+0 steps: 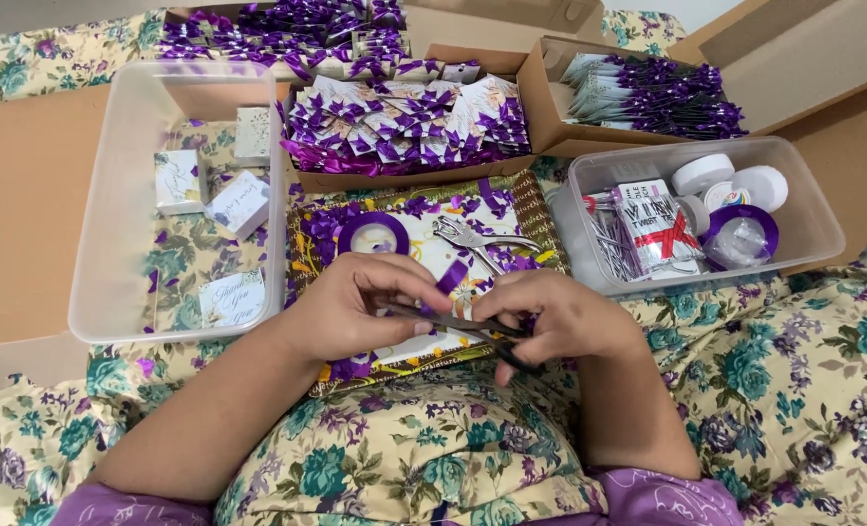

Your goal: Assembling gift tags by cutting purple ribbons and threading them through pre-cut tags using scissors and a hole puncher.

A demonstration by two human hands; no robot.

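Note:
My left hand [360, 307] pinches a short piece of purple ribbon [452, 276] above a patterned tray [525, 200]. My right hand [555, 317] grips dark scissors [453, 322], whose blades point left under my left fingers. On the tray lie a roll of purple ribbon [374, 234], a metal hole punch [472, 239] and purple ribbon scraps.
A clear tub [97, 214] on the left holds small white boxes and cards. A clear tub [813, 209] on the right holds tape rolls, white jars and a wire packet. Cardboard boxes [540, 97] of purple-bowed tags stand at the back. Floral cloth covers my lap.

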